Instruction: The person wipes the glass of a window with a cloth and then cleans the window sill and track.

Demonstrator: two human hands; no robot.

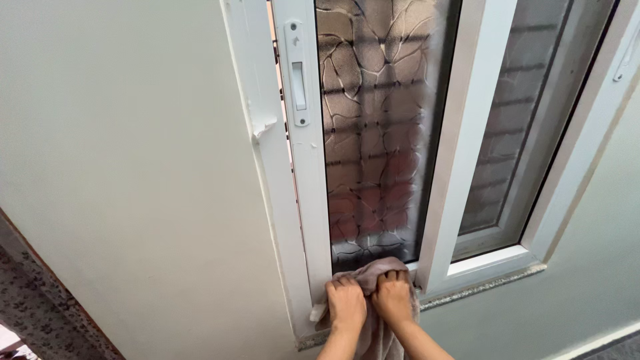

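- Left hand (pixel 346 301) and right hand (pixel 393 295) clenched side by side on grey cloth (pixel 380 270), pressing at sliding window (pixel 380 133) bottom rail.
- Fingertips hidden in folds.
- Cloth hanging lengthwise downward, lower end cut off.

We count two bare hands: left hand (pixel 346 303), right hand (pixel 393 297); both pressed side by side on one crumpled pinkish-grey cloth (pixel 380 267) at window bottom; we count two white-framed sliding sashes: one pane of brown patterned frosted glass (pixel 377 127), one darker frosted pane behind it (pixel 517 113); one white recessed rectangular latch plate (pixel 298 73) on left sash stile; one grey speckled stone sill (pixel 487 285); one pale plain painted wall (pixel 127 167); one dark speckled surface (pixel 33 307) at lower left corner.
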